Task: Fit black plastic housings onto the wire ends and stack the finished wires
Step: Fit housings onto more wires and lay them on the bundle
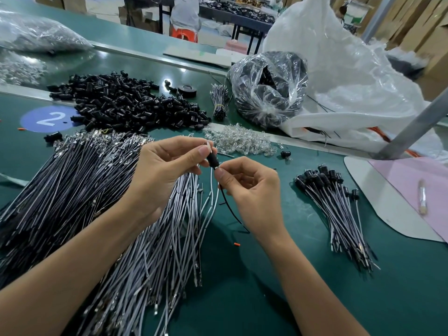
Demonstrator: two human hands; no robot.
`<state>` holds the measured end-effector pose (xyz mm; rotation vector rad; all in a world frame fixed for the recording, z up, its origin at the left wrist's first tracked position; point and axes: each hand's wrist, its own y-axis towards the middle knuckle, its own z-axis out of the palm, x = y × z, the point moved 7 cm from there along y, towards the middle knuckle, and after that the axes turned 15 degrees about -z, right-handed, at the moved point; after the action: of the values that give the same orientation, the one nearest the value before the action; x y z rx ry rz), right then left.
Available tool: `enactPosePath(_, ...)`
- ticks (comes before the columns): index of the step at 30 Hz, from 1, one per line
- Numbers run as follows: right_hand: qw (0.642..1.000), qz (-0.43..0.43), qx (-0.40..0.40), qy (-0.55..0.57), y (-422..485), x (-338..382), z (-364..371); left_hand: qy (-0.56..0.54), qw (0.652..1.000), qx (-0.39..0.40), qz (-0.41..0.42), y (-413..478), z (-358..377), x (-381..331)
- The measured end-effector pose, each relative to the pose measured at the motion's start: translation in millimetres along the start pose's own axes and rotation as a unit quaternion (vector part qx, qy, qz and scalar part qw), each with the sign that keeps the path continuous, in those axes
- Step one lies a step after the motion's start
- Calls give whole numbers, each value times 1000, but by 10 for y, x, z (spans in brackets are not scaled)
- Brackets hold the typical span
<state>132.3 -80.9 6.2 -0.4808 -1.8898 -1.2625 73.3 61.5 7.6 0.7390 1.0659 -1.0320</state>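
Note:
My left hand point(167, 166) pinches a small black plastic housing point(213, 160) above the green table. My right hand point(247, 187) pinches wire ends right at the housing's lower opening; a white wire point(213, 190) and a black wire point(230, 212) hang down from there. A big heap of loose black housings point(126, 103) lies at the back left. Unfitted grey and black wires point(80, 190) spread in a wide pile under my left forearm. The stack of finished wires point(339, 209) with housings on their ends lies at the right.
A pile of small clear glass bulbs point(240, 140) lies just behind my hands. A clear bag of black parts point(269, 88) and a large white bag point(351, 76) stand at the back right. A tied wire bundle point(219, 100), a tape roll point(188, 89) and a grey post point(417, 122) are nearby.

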Motion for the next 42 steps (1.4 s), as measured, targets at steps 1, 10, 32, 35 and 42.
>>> enactPosePath(1, 1000, -2, 0, -2, -1, 0, 2, 2, 1000, 0, -1, 1, 2, 3)
enactPosePath(10, 1000, -4, 5, -9, -2, -3, 13, 0, 1000, 4, -1, -8, 15, 8)
enactPosePath(32, 999, -11, 14, 47, -2, -25, 83, 21, 999, 1, 34, -23, 29, -9)
enactPosePath(35, 998, 0, 20, 59, -1, -45, 95, 9, 1000, 8, 26, -8, 17, 6)
enactPosePath(42, 998, 1, 5, 60, -1, -75, 66, 20, 999, 18, 26, -1, 31, 22)
